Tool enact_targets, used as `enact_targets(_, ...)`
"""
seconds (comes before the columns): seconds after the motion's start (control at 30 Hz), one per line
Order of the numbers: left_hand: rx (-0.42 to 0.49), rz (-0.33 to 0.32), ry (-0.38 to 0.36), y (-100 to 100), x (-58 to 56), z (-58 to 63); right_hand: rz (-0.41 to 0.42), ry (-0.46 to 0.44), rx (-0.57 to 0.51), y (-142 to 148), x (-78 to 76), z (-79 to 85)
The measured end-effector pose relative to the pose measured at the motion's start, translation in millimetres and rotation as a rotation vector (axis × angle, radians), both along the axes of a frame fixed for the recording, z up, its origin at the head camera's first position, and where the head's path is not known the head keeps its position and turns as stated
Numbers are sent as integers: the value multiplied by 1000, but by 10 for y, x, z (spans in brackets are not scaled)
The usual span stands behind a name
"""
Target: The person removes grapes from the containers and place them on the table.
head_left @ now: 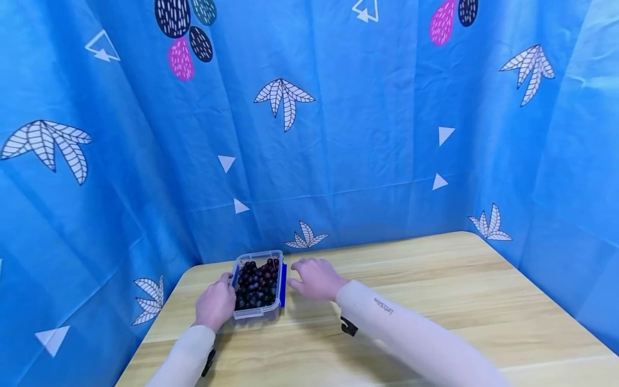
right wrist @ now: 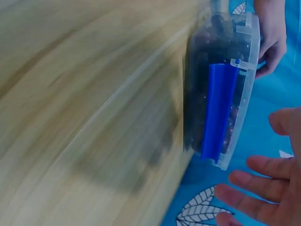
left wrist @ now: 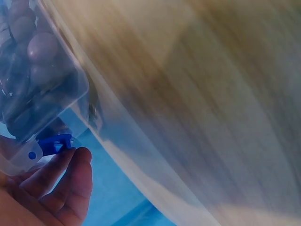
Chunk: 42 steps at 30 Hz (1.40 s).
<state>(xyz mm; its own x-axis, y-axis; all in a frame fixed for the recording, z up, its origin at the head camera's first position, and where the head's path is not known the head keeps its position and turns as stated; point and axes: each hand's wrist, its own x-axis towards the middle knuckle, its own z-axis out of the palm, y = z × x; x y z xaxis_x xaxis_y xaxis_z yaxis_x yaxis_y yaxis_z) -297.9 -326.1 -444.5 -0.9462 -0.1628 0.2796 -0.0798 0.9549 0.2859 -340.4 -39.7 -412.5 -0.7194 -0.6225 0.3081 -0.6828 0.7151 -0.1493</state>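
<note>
A clear plastic food container (head_left: 256, 316) with a translucent rim and blue side latches stands near the table's back left, full of dark round grapes (head_left: 255, 287). My left hand (head_left: 216, 302) holds its left side. In the left wrist view, bent fingers (left wrist: 81, 179) touch a blue latch (left wrist: 54, 145); the thumb is hidden there. On the other side, my right hand (head_left: 316, 278) hovers just off the right blue latch (right wrist: 218, 110). Its fingers (right wrist: 263, 186) are spread and loosely extended, touching nothing. That latch hangs down along the container wall.
The wooden table (head_left: 435, 301) extends to the right of the container and toward me. A blue patterned curtain (head_left: 358, 134) surrounds its back and sides. The table's left edge runs close beside my left arm.
</note>
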Motion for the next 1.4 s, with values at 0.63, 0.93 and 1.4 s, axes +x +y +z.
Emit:
enact_targets(0.63,-5,-8,56,26,-2,-32,-210,-291,-37,-658,-173,-121)
enact_targets(0.93,-1,5,59,20,4,-21,-250,-272,-47,-764,-209,-148)
enact_targets(1.4,-3,8,39,43,9,-4,-276,-227,-17,-774,-213,-189)
